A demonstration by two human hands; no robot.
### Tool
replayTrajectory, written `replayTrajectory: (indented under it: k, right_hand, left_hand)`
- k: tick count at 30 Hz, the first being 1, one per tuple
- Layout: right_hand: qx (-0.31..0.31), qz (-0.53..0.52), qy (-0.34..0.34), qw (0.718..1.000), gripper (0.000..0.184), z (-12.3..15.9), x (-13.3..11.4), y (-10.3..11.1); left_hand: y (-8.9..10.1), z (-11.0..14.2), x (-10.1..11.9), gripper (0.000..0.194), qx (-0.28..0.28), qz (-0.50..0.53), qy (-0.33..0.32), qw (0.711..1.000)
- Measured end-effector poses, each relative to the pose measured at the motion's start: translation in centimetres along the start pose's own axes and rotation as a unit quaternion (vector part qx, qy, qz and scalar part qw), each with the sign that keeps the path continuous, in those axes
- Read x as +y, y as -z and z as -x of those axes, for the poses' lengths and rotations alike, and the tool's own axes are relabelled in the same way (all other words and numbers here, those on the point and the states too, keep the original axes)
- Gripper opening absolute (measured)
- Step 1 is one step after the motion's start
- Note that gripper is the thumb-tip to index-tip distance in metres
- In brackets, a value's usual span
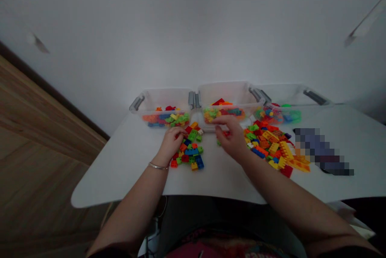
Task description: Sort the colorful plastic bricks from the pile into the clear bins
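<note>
My left hand (172, 144), with a bracelet at the wrist, rests at the left edge of a smaller pile of toy building bricks (191, 152). Its fingers are curled in, and whatever they hold is hidden. To the right, my right hand (231, 138) is over the table between the two piles, in front of the middle box. Its thumb and index finger are apart, with no brick visible between them. A few red and green bits show beside this hand, partly covered by it. Near its wrist spreads a larger pile of mixed bricks (273, 145).
Three clear plastic boxes with grey latches line the wall: a left box (164, 99), a middle box (224, 91) and a right box (285, 94), each holding coloured pieces. A blurred-out dark object (319, 151) lies right on the white table (120, 169).
</note>
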State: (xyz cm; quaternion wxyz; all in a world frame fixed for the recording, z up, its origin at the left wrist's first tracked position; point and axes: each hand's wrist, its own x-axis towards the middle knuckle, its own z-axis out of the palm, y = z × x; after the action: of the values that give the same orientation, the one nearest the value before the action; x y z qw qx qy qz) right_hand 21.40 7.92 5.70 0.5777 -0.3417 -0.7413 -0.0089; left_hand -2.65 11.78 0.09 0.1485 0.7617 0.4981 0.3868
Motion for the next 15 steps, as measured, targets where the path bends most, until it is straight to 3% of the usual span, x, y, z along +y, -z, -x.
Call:
replayTrajectory:
  k: [4, 8, 11, 15]
  right_hand:
    - [-0.128, 0.024, 0.015, 0.991, 0.027, 3.0, -0.2, -1.6]
    - [-0.245, 0.079, 0.034, 0.966, 0.04, 4.5, 1.0, -3.0]
    - [-0.301, 0.089, 0.049, 0.948, 0.047, 5.2, 1.6, -3.6]
    - [-0.328, 0.114, 0.029, 0.937, 0.054, 5.8, 1.8, -4.0]
  left_hand:
    - [0.0, 0.1, -0.2, 0.022, 0.003, -0.007, -0.003, 1.0]
    - [-0.1, 0.1, -0.5, 0.022, 0.005, -0.013, 0.003, 1.0]
    - [-0.1, 0.1, -0.5, 0.021, 0.01, -0.013, 0.003, 1.0]
    - [-0.1, 0.1, -0.4, 0.02, 0.008, -0.011, 0.003, 1.0]
